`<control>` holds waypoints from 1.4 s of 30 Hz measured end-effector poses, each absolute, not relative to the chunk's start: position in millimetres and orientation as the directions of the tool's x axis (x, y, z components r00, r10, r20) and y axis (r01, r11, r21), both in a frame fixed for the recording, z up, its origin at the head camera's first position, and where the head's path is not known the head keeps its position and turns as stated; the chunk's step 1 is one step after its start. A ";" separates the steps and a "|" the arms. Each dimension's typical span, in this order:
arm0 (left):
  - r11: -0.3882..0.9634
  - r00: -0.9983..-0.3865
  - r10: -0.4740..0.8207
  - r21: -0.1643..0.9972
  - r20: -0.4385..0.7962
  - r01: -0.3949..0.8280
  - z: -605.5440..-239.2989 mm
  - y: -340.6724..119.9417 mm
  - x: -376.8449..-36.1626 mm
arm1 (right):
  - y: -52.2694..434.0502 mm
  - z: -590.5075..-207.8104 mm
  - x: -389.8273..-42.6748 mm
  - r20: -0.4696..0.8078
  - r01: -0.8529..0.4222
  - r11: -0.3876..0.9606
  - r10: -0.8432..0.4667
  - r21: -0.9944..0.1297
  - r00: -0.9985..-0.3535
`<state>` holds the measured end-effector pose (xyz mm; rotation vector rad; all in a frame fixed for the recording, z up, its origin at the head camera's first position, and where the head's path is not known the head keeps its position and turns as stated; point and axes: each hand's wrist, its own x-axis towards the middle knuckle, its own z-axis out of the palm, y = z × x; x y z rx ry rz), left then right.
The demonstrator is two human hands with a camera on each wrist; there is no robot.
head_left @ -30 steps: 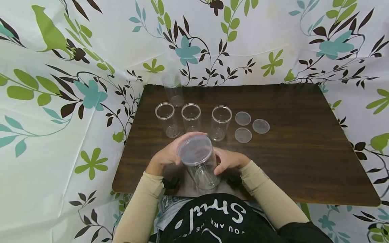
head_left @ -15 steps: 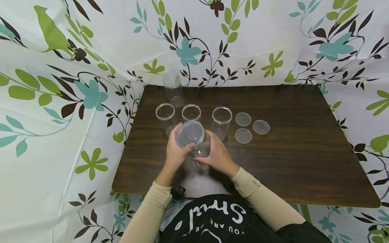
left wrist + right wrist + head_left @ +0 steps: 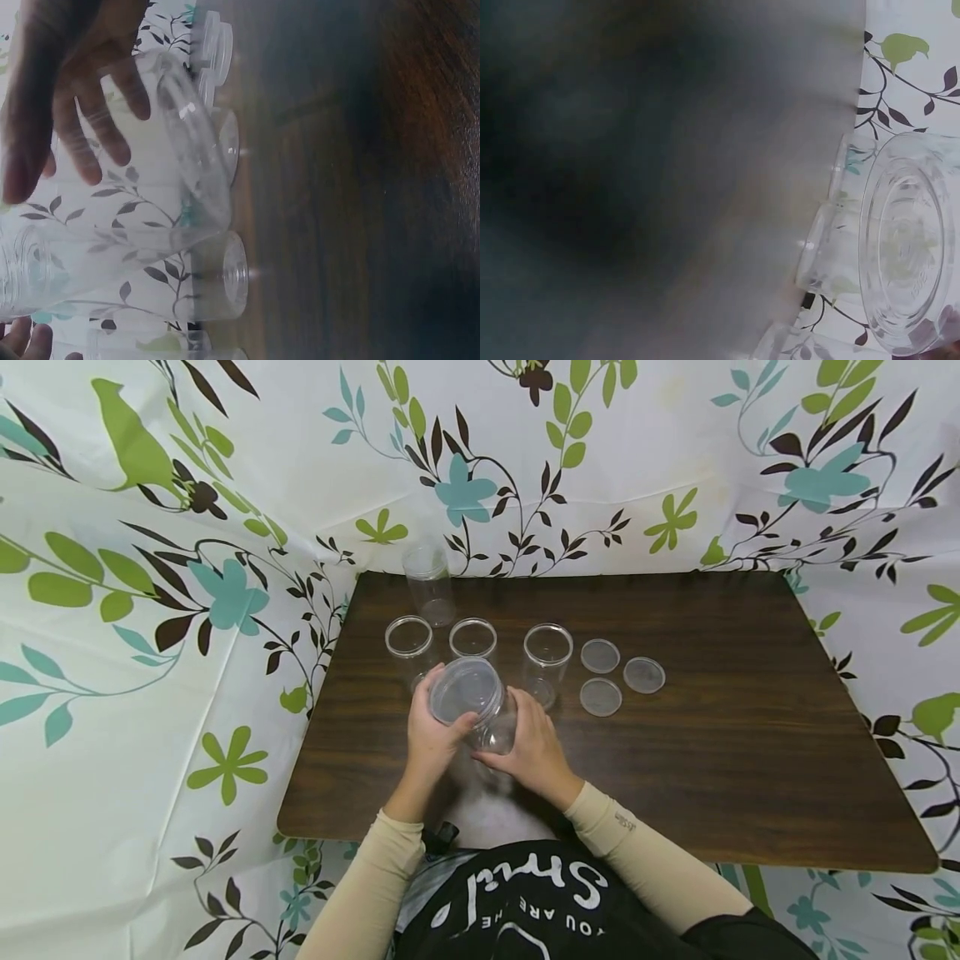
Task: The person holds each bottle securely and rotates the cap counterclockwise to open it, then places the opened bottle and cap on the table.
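Observation:
In the head view a clear plastic jar (image 3: 498, 735) with a translucent lid (image 3: 465, 689) on top is held above the near half of the table, tilted. My left hand (image 3: 431, 735) grips it around the lid end, its thumb at the lid's rim. Lower on the body, my right hand (image 3: 534, 747) holds the jar from the other side. The left wrist view shows the jar's base (image 3: 193, 142) off the table, with the right hand's fingers (image 3: 94, 112) spread around its wall. Its round base (image 3: 909, 244) also fills the right edge of the right wrist view.
Behind the held jar stand three clear jars in a row: a left jar (image 3: 408, 639), a middle jar (image 3: 472, 637) and a right jar (image 3: 547, 647). Another jar (image 3: 427, 581) stands farther back. Three loose lids (image 3: 600, 697) lie right of the row on the dark wooden table (image 3: 750, 735).
From near the table's front edge, both hands have lifted the jar forward, away from the body. My left hand's thumb has come to the lid's rim. Over the last half second little has moved.

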<state>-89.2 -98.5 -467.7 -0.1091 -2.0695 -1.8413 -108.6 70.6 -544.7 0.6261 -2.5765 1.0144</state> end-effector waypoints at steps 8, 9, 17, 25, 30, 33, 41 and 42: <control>0.080 -0.944 -0.157 0.956 0.290 0.281 -478.9 -116.0 -88.9 | 82.1 -552.2 -110.5 0.438 -0.525 0.565 -0.296 -0.637 -0.849; 0.066 -0.948 -0.152 0.960 0.281 0.274 -485.3 -119.5 -90.0 | 84.6 -551.7 -110.6 0.426 -0.519 0.544 -0.299 -0.659 -0.854; 0.016 -0.965 -0.108 0.971 0.239 0.239 -531.8 -144.7 -98.3 | 118.1 -546.8 -113.8 0.259 -0.379 0.393 -0.326 -0.838 -0.909; -0.036 -0.996 0.004 0.995 0.094 0.094 -546.8 -159.8 -96.3 | 152.7 -538.3 -116.2 0.277 -0.376 0.180 -0.412 -0.909 -0.868; 0.035 -0.999 0.031 0.999 -0.027 -0.026 -550.7 -163.7 -96.6 | 170.8 -527.6 -121.6 0.335 -0.415 0.078 -0.466 -0.906 -0.819; 0.149 -0.998 0.024 0.987 -0.061 -0.057 -541.3 -162.6 -94.6 | 180.5 -522.3 -124.9 0.353 -0.420 0.052 -0.453 -0.906 -0.818; 0.482 -0.998 -0.020 0.875 0.053 0.037 -571.8 -169.7 -102.2 | 199.2 -520.0 -130.4 0.393 -0.388 -0.099 -0.408 -0.916 -0.824; 0.531 -0.997 -0.015 0.846 0.074 0.055 -577.7 -171.4 -104.7 | 200.1 -519.4 -131.1 0.399 -0.385 -0.119 -0.403 -0.915 -0.824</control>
